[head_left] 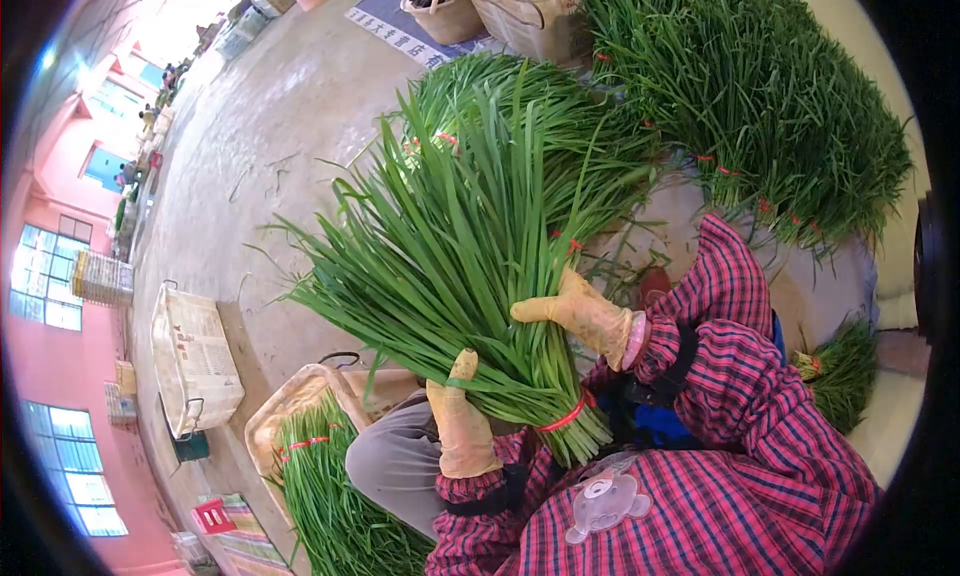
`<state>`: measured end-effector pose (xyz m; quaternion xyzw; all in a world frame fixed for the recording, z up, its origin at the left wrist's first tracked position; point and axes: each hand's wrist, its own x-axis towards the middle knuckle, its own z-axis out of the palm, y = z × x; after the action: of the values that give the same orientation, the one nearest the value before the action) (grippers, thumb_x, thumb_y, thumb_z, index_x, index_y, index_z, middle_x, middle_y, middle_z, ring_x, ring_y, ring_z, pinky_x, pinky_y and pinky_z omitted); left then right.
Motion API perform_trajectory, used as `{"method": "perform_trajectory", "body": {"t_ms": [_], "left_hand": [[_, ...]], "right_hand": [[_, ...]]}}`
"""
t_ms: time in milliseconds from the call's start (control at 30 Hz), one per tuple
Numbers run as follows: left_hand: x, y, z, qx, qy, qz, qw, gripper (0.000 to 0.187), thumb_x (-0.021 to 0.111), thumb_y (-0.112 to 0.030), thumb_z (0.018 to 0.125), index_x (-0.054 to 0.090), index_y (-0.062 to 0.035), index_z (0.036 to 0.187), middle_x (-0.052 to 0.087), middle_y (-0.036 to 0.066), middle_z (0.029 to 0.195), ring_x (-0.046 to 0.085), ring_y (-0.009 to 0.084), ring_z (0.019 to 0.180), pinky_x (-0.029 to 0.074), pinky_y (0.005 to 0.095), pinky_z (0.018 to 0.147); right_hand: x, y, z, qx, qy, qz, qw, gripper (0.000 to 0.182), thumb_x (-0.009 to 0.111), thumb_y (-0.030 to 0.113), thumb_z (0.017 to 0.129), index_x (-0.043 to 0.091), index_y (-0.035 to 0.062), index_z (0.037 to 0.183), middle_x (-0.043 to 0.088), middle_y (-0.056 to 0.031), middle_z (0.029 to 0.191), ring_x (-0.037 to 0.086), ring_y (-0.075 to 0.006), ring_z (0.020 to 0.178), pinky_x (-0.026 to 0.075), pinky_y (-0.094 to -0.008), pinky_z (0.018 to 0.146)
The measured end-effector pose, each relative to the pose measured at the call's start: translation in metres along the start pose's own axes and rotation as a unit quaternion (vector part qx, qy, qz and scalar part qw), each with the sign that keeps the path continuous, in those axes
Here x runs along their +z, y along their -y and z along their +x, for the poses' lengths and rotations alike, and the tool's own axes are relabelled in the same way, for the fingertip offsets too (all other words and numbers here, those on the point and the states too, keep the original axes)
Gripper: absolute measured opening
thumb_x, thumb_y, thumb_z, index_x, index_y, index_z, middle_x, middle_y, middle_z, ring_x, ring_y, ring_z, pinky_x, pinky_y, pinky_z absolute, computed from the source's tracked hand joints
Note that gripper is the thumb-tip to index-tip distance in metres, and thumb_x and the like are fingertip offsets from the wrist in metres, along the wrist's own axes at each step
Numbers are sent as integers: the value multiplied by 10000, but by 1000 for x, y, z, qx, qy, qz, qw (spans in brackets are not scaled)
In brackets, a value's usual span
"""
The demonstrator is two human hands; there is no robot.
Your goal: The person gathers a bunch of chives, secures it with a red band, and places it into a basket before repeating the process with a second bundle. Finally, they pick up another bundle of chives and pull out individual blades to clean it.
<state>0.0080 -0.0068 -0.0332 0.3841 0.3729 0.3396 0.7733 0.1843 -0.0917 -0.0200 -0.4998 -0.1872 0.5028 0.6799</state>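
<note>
A large bundle of Chinese chives (470,246) lies across my lap, its long green leaves fanned out up and to the left. A red band (566,416) circles it near the cut ends. My left hand (460,416), in a yellowish glove, grips the bundle's lower left side, with its thumb raised and some leaves crossing over it. On the upper right side, my right hand (580,316), in a matching stained glove, is closed round the stalks, its thumb pointing left across the leaves. The fingers of both hands are partly hidden behind the leaves.
Banded chives are heaped in a pile (750,96) at the upper right. A crate (262,416) at lower left holds more bundles. A white basket (195,361) stands on the floor farther left. Tubs (440,16) stand at the top. A small bunch (845,376) lies at right.
</note>
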Motion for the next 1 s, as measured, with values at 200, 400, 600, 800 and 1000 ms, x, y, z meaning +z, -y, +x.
{"method": "perform_trajectory", "body": {"t_ms": [200,400,600,800,1000], "left_hand": [[-3,4,10,-45,14,82,996,512,706,-50,828,549,14,1311,637,81,1220,631,190,1057,506,323,937],[-5,6,5,-16,-49,31,998,448,689,-17,831,576,17,1263,646,86,1173,643,191,984,535,335,861],[-6,9,5,-5,-42,18,999,484,698,-58,838,549,-4,1295,632,77,1170,635,195,983,533,331,852],[1,0,-1,-26,0,16,1000,546,671,-94,836,503,1,1347,609,104,1244,619,228,1084,510,359,942],[-9,11,0,3,142,35,989,634,652,-84,819,440,9,1410,561,119,1337,568,231,1193,463,357,1020]], "right_hand": [[10,-17,-2,-66,67,-77,993,677,774,113,809,446,20,1394,640,-101,1222,600,-203,1110,475,-357,982],[6,-18,4,8,-44,63,997,645,745,31,783,455,24,1359,632,-94,1175,607,-203,1074,500,-344,945],[8,-11,0,52,-60,64,995,632,729,53,799,445,38,1364,622,-101,1179,606,-209,1068,505,-340,932],[3,-24,6,25,-39,-92,995,863,791,226,820,300,26,1501,547,-161,1351,521,-238,1244,391,-361,1085],[1,-23,9,19,9,-210,978,1289,842,535,703,62,-35,1556,356,-284,1512,387,-335,1402,321,-346,1140]]}}
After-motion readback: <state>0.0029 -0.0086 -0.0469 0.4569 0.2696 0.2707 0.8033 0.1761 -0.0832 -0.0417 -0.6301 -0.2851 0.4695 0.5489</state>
